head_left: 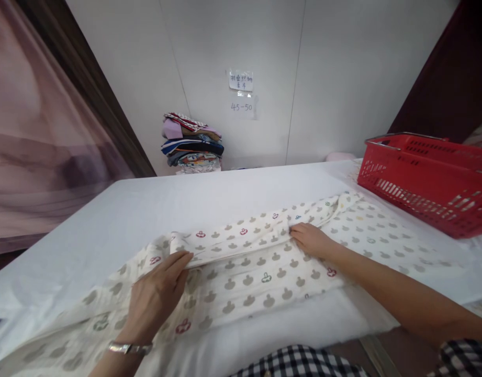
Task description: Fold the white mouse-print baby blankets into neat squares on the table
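A long white cloth (pixel 248 277) printed with grey mushroom-like shapes and a few red, green and blue ones stretches across the table, partly doubled over. My left hand (pixel 162 288), with a metal watch band on its wrist, pinches a folded edge near the cloth's left middle. Farther right, my right hand (pixel 309 239) is closed on the same edge, its fingertips partly hidden in the fabric. The cloth's left end trails toward the table's near left corner, and its right part lies spread near the basket.
The white-covered table (pixel 146 204) meets a pale wall. A red plastic basket (pixel 425 178) stands at the right. Folded textiles (pixel 191 144) are stacked at the far edge. Handwritten signs (pixel 241 81) hang on the wall. A pinkish curtain (pixel 40 131) hangs at left.
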Demonstrator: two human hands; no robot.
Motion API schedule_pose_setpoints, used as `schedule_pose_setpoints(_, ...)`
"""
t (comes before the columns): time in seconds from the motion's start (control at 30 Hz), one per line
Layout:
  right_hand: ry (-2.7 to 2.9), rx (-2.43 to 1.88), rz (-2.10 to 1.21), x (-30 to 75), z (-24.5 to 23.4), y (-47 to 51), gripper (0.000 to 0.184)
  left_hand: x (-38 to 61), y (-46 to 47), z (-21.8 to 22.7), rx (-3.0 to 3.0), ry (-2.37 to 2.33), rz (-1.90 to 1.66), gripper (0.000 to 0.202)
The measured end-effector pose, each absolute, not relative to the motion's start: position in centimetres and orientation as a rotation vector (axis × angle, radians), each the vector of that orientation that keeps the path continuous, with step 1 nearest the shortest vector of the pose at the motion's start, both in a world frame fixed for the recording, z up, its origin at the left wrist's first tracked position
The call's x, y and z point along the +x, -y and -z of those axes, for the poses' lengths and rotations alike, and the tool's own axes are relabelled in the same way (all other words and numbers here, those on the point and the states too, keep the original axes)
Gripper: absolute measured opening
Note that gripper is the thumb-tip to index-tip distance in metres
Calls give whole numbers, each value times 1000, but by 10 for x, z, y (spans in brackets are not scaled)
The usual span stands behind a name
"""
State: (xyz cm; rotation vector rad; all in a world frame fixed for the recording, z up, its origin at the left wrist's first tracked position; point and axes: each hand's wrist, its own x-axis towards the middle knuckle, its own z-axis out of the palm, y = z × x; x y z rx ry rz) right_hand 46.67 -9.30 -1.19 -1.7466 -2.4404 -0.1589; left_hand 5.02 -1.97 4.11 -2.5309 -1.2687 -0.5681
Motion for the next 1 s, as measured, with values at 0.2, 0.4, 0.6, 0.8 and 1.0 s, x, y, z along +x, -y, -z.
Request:
schedule_pose_setpoints(0.2,2484,-1795,73,465,6,89,25,55,15,-56,-2513,1395,513,36)
schedule_pose_setpoints(0.4,2326,-1919,184,472,0,82,26,63,-1,-77,-2463,1511,529,36)
schedule_pose_setpoints(0.6,2010,-1715,371,474,-50,79,27,51,-25,-89,-2395,1581,526,36)
schedule_pose_setpoints(0.8,2055,-1562,102,439,-58,78,22,47,-50,-84,-2496,1823,920,37)
schedule_pose_setpoints(1.0,2136,-1553,-36,408,-43,70,19,100,-35,-75,-2800,1904,891,38)
